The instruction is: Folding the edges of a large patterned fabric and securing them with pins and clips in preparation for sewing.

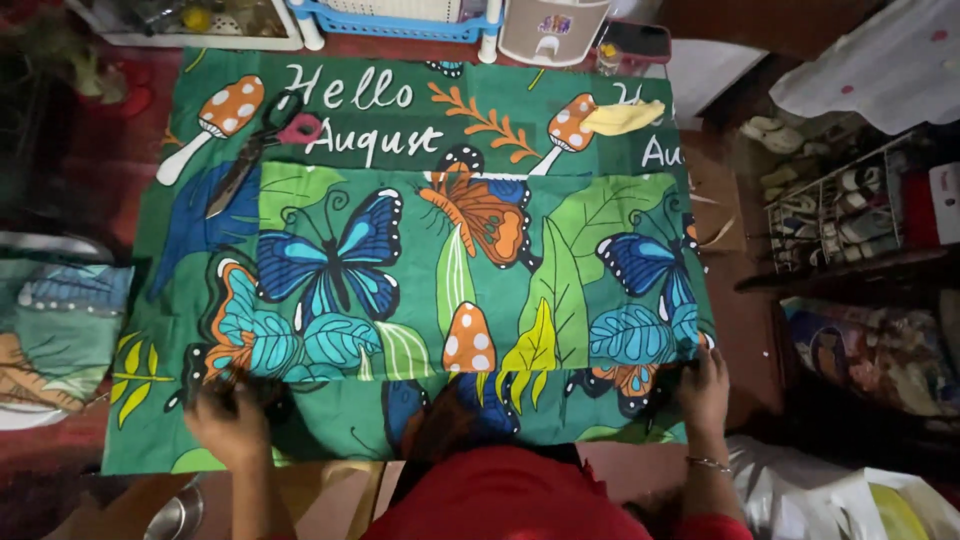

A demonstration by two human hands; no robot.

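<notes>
Red-clad torso [520, 500] at bottom edge; both hands on printed green fabric [430, 270] spread flat on floor.
Left hand [228, 420] and right hand [703, 385] pinch the folded layer's near edge; fold laid, smoothing apparently unfinished. Scissors [255, 150] rest untouched at far-left corner.

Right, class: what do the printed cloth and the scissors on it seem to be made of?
Cloth: looks like a thin woven fabric, perhaps cotton, matte; it folds flat with soft creases under the left hand and right hand. Scissors: dark blades, probably metal, with pinkish handles that look plastic; the dim light leaves the finish unclear.
</notes>
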